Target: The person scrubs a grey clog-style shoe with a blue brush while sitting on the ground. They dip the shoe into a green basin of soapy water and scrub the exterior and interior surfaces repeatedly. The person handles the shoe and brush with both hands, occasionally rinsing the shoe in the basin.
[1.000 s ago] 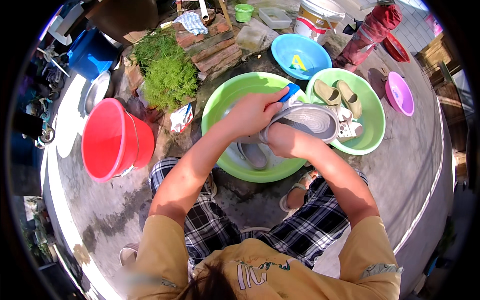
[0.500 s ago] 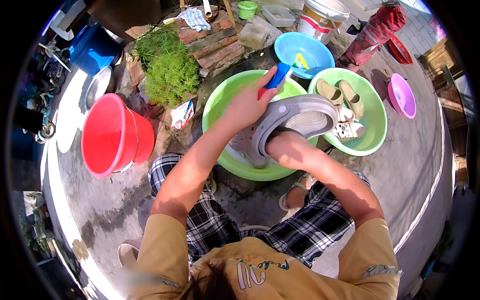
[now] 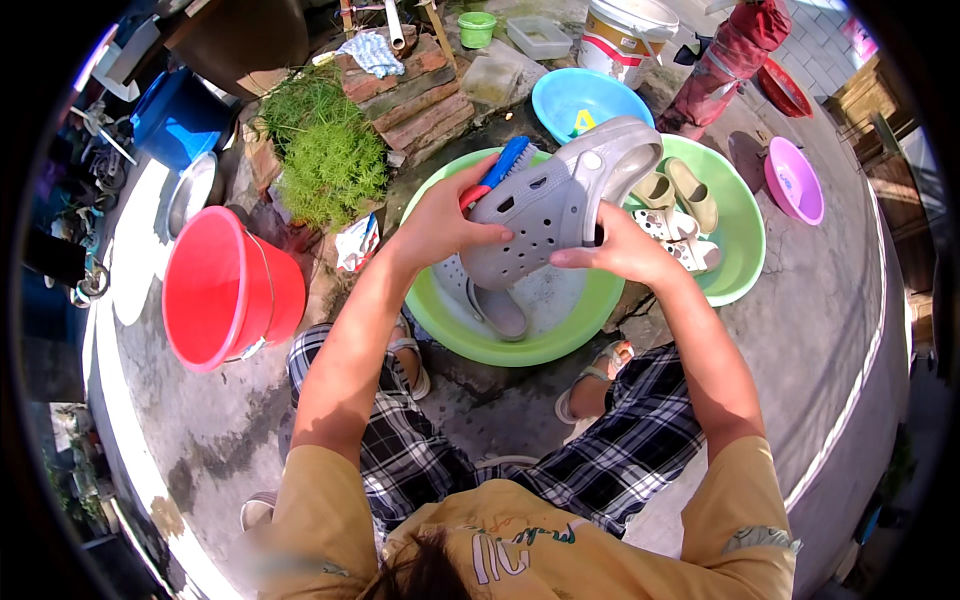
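Note:
A grey perforated clog [image 3: 560, 205] is held tilted above a green basin [image 3: 470, 345]. My right hand [image 3: 632, 250] grips it at the opening, thumb outside and fingers hidden inside. My left hand [image 3: 440, 220] is closed round a blue-and-red scrubbing brush [image 3: 512, 160], its bristles upward beside the clog's toe. The left thumb rests against the clog's perforated top. Below, a second grey clog [image 3: 498, 312] lies in the basin's cloudy, sudsy water, partly hidden by the raised one.
To the right, another green basin [image 3: 748, 245] holds olive clogs [image 3: 692, 195] and spotted white shoes [image 3: 690, 252]. A blue basin [image 3: 560, 95] stands behind. At left is a red bucket [image 3: 205, 290]; stacked bricks [image 3: 420, 95] and a leafy plant [image 3: 335, 165] are beyond. A pink basin [image 3: 795, 180] lies far right.
The clog has turned, so its perforated top now faces me and its heel points up and away. My left hand has lowered with the brush and its thumb now touches the clog.

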{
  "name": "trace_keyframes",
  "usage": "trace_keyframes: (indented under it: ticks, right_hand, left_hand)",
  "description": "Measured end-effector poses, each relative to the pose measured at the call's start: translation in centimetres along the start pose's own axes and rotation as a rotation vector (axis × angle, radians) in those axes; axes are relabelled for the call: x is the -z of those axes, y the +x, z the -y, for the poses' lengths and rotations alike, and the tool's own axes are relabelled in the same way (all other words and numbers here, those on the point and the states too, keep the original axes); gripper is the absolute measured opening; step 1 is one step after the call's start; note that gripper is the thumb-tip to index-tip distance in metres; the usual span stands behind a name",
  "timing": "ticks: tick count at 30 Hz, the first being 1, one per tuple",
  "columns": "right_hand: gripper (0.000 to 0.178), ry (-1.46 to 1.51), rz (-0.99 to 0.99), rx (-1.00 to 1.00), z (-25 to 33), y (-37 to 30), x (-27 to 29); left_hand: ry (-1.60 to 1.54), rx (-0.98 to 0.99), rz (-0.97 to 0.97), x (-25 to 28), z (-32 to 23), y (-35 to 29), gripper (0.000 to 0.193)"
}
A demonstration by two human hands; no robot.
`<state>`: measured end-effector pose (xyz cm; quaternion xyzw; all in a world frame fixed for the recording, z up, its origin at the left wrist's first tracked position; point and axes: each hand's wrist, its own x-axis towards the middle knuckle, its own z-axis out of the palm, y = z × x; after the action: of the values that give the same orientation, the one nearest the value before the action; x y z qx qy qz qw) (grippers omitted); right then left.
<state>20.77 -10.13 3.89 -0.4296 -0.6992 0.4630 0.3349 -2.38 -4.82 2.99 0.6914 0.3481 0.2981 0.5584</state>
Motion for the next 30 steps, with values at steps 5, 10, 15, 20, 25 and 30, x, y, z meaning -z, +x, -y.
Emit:
trace_keyframes:
  ticks: [5, 10, 15, 20, 25, 30]
  right_hand:
    - [0.034, 1.201, -0.367, -0.295, 0.6, 1.7, 1.3]
    - [0.031, 0.787, -0.570, -0.248, 0.6, 2.5, 1.9]
    - [0.027, 0.392, -0.793, -0.080, -1.5, 4.5, 2.0]
    - [0.032, 0.241, -0.782, 0.006, -0.8, 5.0, 1.9]
    - [0.031, -0.087, -0.854, -0.016, -2.2, 5.2, 2.3]
    - [0.036, -0.063, -0.945, 0.099, -0.4, 5.5, -0.9]
  left_hand:
    - [0.260, -0.082, -0.146, -2.3, 0.4, 0.4, 0.092]
    - [0.605, -0.258, -0.602, -4.9, 0.3, 0.2, 0.065]
    - [0.579, -0.356, -0.543, -7.8, -0.5, -1.5, 0.051]
    - [0.612, -0.249, -0.412, -7.9, -0.9, -1.9, 0.050]
    - [0.617, -0.232, -0.313, -9.4, -0.1, -2.1, 0.051]
    - [0.517, -0.200, -0.368, -8.8, -0.8, -0.8, 0.052]
